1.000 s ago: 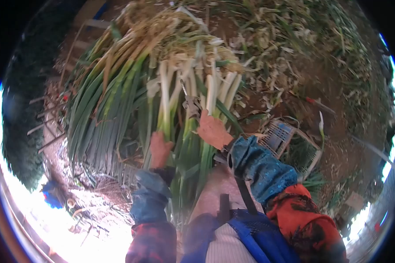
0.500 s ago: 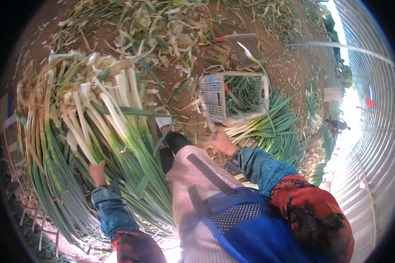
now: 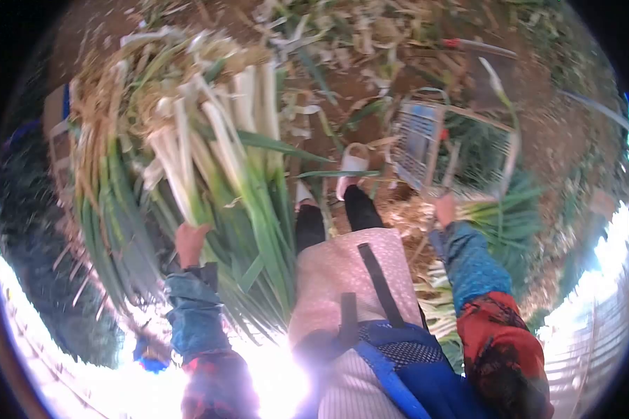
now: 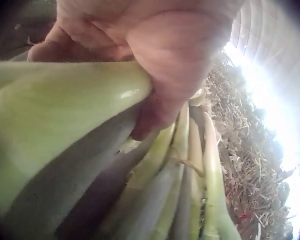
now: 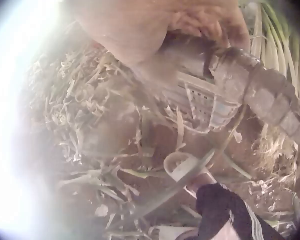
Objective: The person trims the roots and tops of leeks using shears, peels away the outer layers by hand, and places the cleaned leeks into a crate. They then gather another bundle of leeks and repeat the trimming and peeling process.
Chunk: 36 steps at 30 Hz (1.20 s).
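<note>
In the head view my left hand (image 3: 191, 244) is at the heap of large green onions (image 3: 258, 167), gripping a stalk below its white part. The left wrist view shows the thumb hooked over this thick pale-green onion (image 4: 65, 107), with more stalks beneath. Off to the right, near the crate's front edge, my right hand (image 3: 445, 209) holds a slim tool (image 3: 453, 164) that points away from me. In the right wrist view the fingers curl round the tool's ridged, wrapped handle (image 5: 260, 90). I cannot tell the tool's kind.
A slatted crate (image 3: 433, 150) with green leaves inside lies ahead of my right hand. A pile of green onions (image 3: 507, 216) lies beside it. Peelings (image 3: 363, 35) litter the soil, with a red-ended tool (image 3: 479, 47) among them. My shoes (image 3: 354, 160) stand between heap and crate.
My right hand has moved from the onion heap over to the crate, carrying the tool. The left hand has stayed at the heap. The head view swung right, then partly back.
</note>
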Each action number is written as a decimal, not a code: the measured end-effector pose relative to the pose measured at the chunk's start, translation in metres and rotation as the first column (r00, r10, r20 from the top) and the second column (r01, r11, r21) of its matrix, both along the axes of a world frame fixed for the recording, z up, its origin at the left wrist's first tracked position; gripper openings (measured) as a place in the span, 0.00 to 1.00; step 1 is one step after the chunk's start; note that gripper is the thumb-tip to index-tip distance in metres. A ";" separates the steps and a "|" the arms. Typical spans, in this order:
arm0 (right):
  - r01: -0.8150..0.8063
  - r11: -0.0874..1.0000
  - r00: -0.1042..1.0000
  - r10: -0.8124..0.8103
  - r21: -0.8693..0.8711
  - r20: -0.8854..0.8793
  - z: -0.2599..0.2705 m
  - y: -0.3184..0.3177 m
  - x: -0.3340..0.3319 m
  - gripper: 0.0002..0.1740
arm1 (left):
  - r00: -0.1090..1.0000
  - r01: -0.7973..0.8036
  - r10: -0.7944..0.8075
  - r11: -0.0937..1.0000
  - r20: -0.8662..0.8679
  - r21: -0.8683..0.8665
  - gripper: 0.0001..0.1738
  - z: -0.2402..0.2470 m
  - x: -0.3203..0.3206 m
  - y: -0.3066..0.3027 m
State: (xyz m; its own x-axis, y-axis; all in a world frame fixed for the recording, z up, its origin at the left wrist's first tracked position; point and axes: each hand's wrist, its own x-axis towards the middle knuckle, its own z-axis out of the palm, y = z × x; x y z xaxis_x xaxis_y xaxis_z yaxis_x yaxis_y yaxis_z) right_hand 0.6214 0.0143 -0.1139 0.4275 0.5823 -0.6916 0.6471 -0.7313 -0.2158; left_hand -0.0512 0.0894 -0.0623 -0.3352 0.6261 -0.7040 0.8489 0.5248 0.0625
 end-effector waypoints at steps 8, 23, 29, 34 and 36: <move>0.182 0.976 0.971 -0.198 0.120 0.134 -0.094 0.030 0.092 0.23 | 0.975 -0.179 0.180 0.984 -0.132 0.018 0.25 0.020 0.069 0.025; -0.120 0.923 0.881 0.268 0.365 -0.389 0.009 0.183 -0.155 0.34 | 0.789 -0.570 0.406 0.763 0.461 0.304 0.24 0.011 0.073 0.028; -0.474 0.708 0.734 0.646 0.523 -0.210 -0.011 0.203 -0.345 0.31 | 0.789 -0.582 0.403 0.731 0.463 0.357 0.24 -0.001 0.101 0.045; -0.708 0.633 0.529 0.770 0.315 -0.357 -0.032 0.172 -0.382 0.16 | 0.936 -0.339 0.288 0.893 0.201 0.298 0.33 0.018 0.106 0.044; -0.304 0.893 0.572 0.451 0.333 -0.685 -0.027 0.176 -0.366 0.19 | 0.915 -0.401 0.356 0.858 0.191 0.320 0.41 -0.018 0.098 0.029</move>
State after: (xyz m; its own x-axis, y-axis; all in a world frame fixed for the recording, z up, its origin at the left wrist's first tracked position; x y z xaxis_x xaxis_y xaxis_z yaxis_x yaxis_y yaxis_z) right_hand 0.2557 0.1900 -0.1413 -0.4591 0.7000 -0.5470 0.4284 -0.3650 -0.8266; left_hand 0.0469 0.1188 -0.0805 -0.5223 0.6778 -0.5174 0.5628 0.7299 0.3881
